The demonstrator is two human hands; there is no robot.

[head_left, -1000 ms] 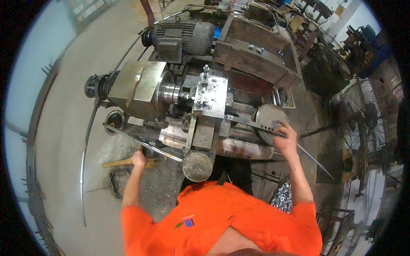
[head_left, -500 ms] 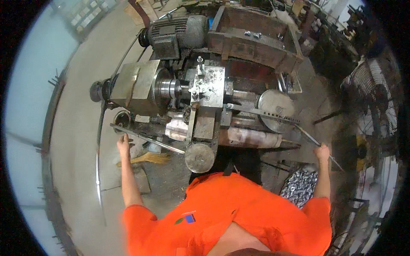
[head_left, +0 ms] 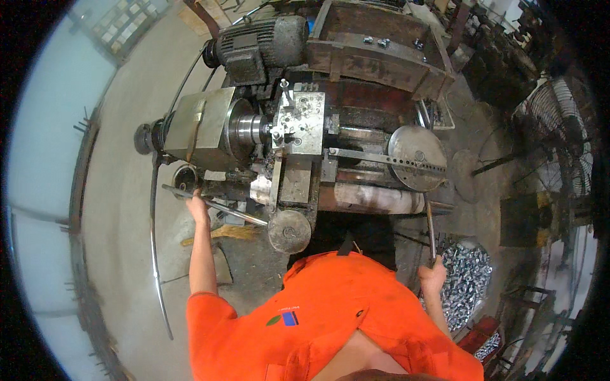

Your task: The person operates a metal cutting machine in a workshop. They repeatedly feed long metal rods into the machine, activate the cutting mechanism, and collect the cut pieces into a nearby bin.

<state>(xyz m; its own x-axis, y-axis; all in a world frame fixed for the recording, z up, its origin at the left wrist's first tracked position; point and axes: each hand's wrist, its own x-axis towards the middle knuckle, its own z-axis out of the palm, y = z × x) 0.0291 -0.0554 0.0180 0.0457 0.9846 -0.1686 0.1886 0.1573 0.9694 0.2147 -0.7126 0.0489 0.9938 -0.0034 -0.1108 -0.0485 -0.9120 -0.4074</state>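
At the lathe's (head_left: 305,140) front edge, gripping a long flat metal bar (head_left: 213,204) with the left hand (head_left: 198,204), fingers closed around it beside the round handwheel (head_left: 290,231). Clenching a thin rod (head_left: 431,232) upright in the right hand (head_left: 433,274), just beside the heap of shiny metal parts (head_left: 467,282). Leaving bare concrete floor (head_left: 127,209) open leftward.

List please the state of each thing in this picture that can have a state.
Left hand: gripping the long lever.
Right hand: closed around a thin rod.
Chuck: rotation cannot be told.
Handwheel: untouched.
Fan: rotation cannot be told.
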